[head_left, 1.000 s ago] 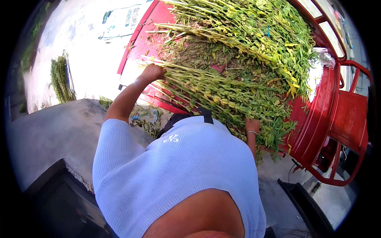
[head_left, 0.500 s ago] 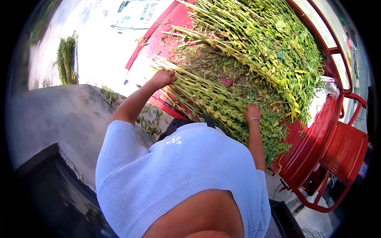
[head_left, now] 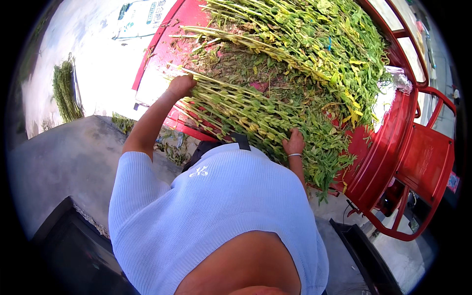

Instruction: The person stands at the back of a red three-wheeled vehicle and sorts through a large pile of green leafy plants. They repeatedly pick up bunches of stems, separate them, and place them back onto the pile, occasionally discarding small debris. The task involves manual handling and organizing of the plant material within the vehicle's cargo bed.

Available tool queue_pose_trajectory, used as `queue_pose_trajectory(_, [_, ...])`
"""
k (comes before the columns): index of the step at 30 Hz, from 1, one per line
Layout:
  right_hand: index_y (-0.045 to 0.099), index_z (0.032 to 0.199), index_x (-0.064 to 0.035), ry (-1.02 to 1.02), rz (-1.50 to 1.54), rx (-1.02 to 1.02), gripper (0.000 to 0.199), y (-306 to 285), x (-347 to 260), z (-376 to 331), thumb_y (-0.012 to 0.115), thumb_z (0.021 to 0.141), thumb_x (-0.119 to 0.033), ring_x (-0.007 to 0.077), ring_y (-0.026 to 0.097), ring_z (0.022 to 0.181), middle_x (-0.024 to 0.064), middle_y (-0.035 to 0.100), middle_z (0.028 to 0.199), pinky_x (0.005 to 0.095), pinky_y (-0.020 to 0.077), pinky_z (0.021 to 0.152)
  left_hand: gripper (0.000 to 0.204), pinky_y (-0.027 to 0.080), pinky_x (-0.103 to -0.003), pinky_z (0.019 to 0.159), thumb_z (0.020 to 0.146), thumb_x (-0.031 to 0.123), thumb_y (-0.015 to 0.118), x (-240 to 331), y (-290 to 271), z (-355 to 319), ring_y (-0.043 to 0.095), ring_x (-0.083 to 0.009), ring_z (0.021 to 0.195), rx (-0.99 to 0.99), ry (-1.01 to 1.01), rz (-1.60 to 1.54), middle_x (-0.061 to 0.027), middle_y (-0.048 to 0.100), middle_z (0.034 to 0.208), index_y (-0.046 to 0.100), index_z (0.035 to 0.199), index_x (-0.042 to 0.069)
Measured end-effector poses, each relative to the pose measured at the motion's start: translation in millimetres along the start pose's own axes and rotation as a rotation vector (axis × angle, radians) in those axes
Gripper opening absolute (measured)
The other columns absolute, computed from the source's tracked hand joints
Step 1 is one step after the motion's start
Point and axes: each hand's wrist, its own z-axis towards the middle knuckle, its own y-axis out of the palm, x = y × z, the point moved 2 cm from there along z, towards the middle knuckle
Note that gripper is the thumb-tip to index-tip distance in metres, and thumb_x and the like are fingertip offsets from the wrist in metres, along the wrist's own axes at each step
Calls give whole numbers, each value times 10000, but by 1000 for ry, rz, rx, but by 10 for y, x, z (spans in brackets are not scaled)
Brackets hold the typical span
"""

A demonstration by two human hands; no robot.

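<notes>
A bundle of green sesame stalks (head_left: 236,101), set with pods, lies slantwise across the near part of a red cart bed (head_left: 162,39). My left hand (head_left: 182,86) is closed around the bare stalk ends at the bundle's left. Toward its leafy end, my right hand (head_left: 294,142), with a bracelet at the wrist, has its fingers curled into the stalks; the foliage partly hides the fingertips. Beyond the bundle a larger heap of leafy stalks (head_left: 314,54) covers the far and right part of the bed. Loose leaves (head_left: 236,64) are scattered between the two.
Red metal rails and a panel (head_left: 425,152) bound the bed at right, with crumpled white plastic (head_left: 386,103) beside the heap. A tied bundle of stalks (head_left: 66,91) stands on the pale ground at far left. Dark-edged structures (head_left: 78,246) lie behind me.
The view has shifted, so the scene sits farther left and higher. Against the heap, both hands and the near bundle have come slightly closer to me, the right hand more so.
</notes>
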Motion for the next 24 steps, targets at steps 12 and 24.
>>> queue_pose_trajectory(12, [370, 1329, -151, -206, -46, -57, 907, -452, -231, -97, 808, 577, -406, 371, 402, 1180, 163, 367, 1347, 501, 404, 895, 999, 301, -453, 1047, 539, 209, 832, 658, -178, -239, 307, -284, 1303, 35, -98, 317, -113, 285, 1428, 307, 1388, 240])
queue_pose_trajectory(24, [211, 1407, -158, -69, -221, -143, 942, -76, -553, -222, 728, 682, -465, 380, 301, 1258, 175, 240, 1432, 508, 310, 957, 552, 202, -511, 1068, 869, 186, 453, 1610, 401, 275, 277, -274, 1331, 224, 64, 111, -108, 282, 1448, 315, 1393, 290])
